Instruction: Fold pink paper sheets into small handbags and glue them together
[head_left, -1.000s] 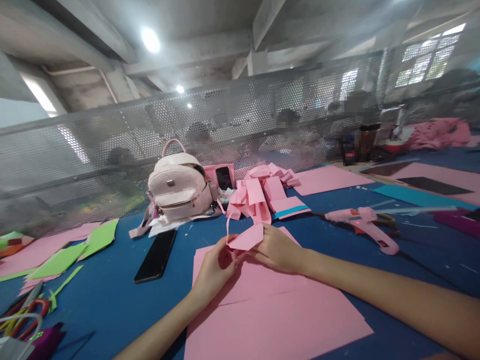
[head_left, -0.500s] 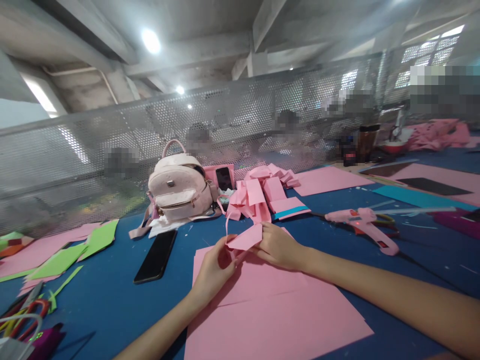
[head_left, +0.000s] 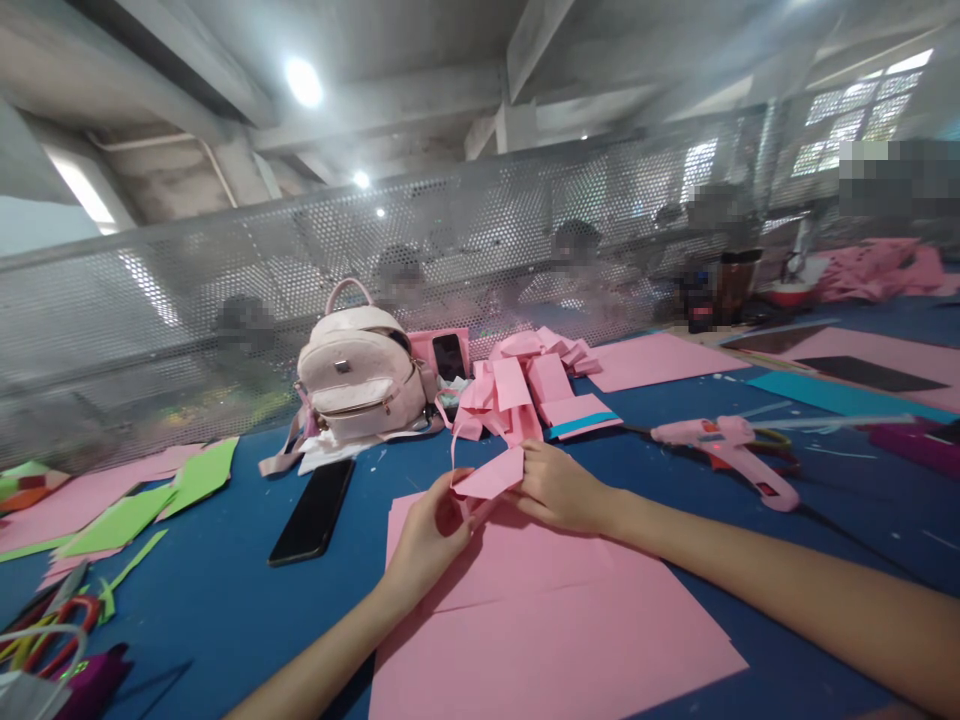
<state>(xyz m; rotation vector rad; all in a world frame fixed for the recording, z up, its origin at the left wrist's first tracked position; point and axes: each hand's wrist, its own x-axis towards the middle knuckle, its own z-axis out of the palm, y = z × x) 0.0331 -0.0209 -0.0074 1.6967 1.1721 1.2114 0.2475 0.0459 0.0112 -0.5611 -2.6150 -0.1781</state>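
Note:
Between my two hands is a folded piece of pink paper (head_left: 491, 476), raised just over the pink sheets. My left hand (head_left: 429, 535) grips its left end, fingers curled round with the thumb underneath. At the right end, my right hand (head_left: 559, 487) pinches the paper, its fingertips partly hidden behind the fold. Large pink paper sheets (head_left: 570, 620) lie stacked beneath both hands. Just beyond them sits a heap of pink paper strips (head_left: 517, 390), one piece bearing a blue band.
A pink glue gun (head_left: 727, 450) lies to the right with its cord trailing. Left of the sheets is a black phone (head_left: 311, 515), with a pale pink backpack (head_left: 360, 375) behind it. Scissors (head_left: 60, 620) and green paper (head_left: 199, 480) are at the left. A perforated metal screen (head_left: 465, 240) stands behind.
Almost nothing differs. My right hand has shifted very slightly to the left and up, and the pink paper remains held in both hands.

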